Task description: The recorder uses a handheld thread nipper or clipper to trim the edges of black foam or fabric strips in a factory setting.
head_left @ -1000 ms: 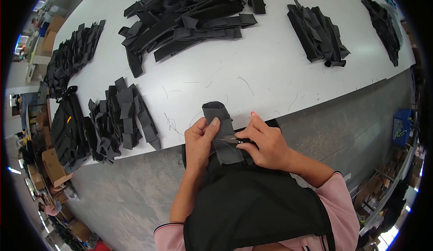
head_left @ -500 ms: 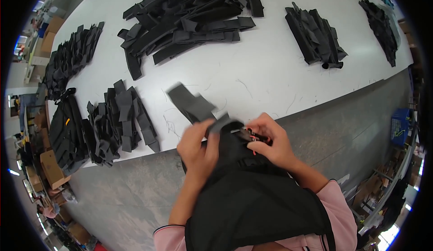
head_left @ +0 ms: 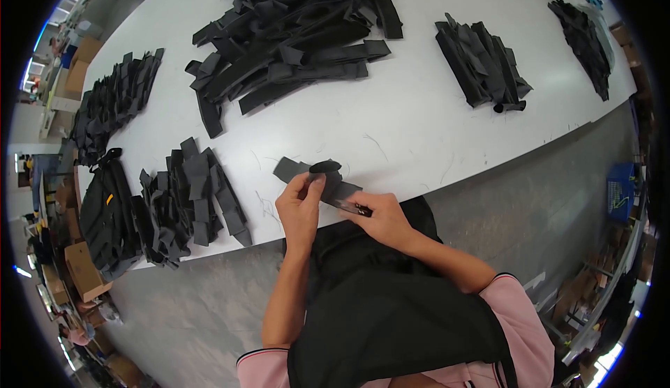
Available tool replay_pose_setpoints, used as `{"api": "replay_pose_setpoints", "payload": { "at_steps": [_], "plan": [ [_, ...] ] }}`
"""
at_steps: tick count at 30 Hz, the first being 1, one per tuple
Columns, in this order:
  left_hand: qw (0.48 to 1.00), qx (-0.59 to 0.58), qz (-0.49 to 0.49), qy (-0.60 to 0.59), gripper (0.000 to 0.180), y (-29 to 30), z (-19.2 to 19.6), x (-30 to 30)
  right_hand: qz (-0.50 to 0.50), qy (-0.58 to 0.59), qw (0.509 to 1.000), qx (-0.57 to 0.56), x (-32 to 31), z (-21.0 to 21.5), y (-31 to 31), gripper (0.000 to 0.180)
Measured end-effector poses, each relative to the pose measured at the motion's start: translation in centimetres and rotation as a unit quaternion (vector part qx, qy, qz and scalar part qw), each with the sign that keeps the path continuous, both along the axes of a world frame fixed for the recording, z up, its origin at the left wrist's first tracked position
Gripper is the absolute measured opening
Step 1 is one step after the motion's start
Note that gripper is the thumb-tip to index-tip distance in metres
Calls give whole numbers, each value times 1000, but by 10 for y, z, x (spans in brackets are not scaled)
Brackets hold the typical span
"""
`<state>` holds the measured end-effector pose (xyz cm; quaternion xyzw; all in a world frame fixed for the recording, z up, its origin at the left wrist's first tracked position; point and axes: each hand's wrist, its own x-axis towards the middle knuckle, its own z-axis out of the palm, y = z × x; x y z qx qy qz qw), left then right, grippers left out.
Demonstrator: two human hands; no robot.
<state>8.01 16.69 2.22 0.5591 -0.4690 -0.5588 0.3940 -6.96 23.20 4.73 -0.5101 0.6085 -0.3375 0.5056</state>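
My left hand [head_left: 300, 203] pinches a dark grey fabric strip [head_left: 287, 170] between thumb and fingers, just above the near edge of the table. The strip is folded, and a curled black loop stands up beside my thumb. In my right hand [head_left: 382, 215] is a small pair of thread snips [head_left: 361, 210] with dark handles; its metal blades point left against the lower end of the strip. My fingers cover most of the snips, so I cannot tell whether the blades are closed.
On the white table [head_left: 391, 130] lie a big heap of dark strips [head_left: 300, 39], a bundle at right [head_left: 483, 63] and bundles at left [head_left: 192, 192]. A black bag-like item [head_left: 105, 206] sits at the left edge. Loose threads [head_left: 377, 145] are scattered. A blue crate [head_left: 620, 191] stands at far right.
My left hand has shifted slightly and now pinches the strip with its loop upright. My right hand has moved left, bringing the snips against the strip.
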Motion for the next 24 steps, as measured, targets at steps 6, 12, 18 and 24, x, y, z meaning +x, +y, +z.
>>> {"api": "replay_pose_setpoints", "payload": {
  "at_steps": [6,12,18,24],
  "plan": [
    [992,59,42,103,14,-11,6,3,26,-243,968,50,-11,13,7,8],
    [994,74,12,74,18,-12,3,7,20,78,972,-223,-17,29,-35,25],
    [992,91,-11,88,13,-7,2,12,127,216,947,-200,10,7,-54,16],
    [981,65,61,172,18,-7,49,51,-99,-203,967,-116,-8,34,-34,10]
  ]
}}
